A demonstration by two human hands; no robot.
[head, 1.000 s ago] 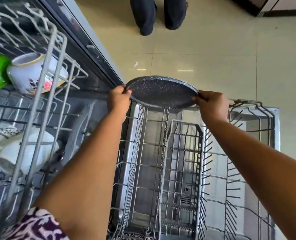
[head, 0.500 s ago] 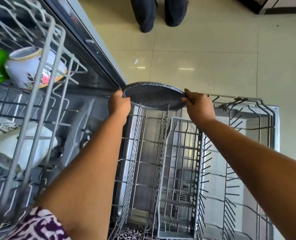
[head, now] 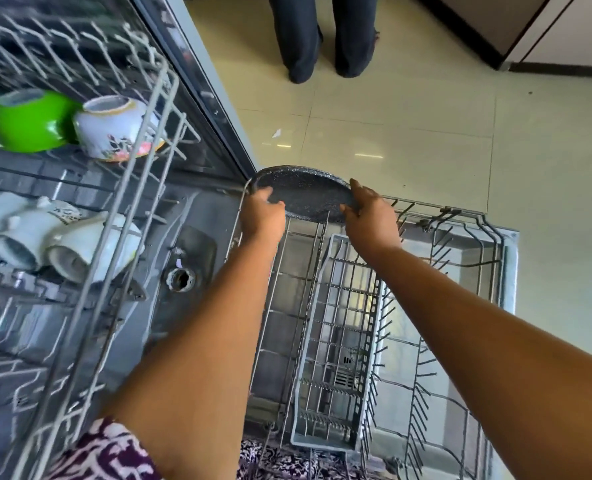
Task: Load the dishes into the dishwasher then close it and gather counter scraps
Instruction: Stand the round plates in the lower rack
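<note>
Fingers of both hands grip a speckled dark plate (head: pixel 305 195) over the lower rack (head: pixel 460 216), beige floor tiles (head: pixel 408 133) beyond.

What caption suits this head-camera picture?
Two hands, left and right, lower a speckled dark plate into the dishwasher's lower rack.

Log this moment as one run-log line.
step: loading | left hand: grips round speckled dark pan | right hand: grips pan | place: far end of grey wire lower rack | dishwasher: open
</note>
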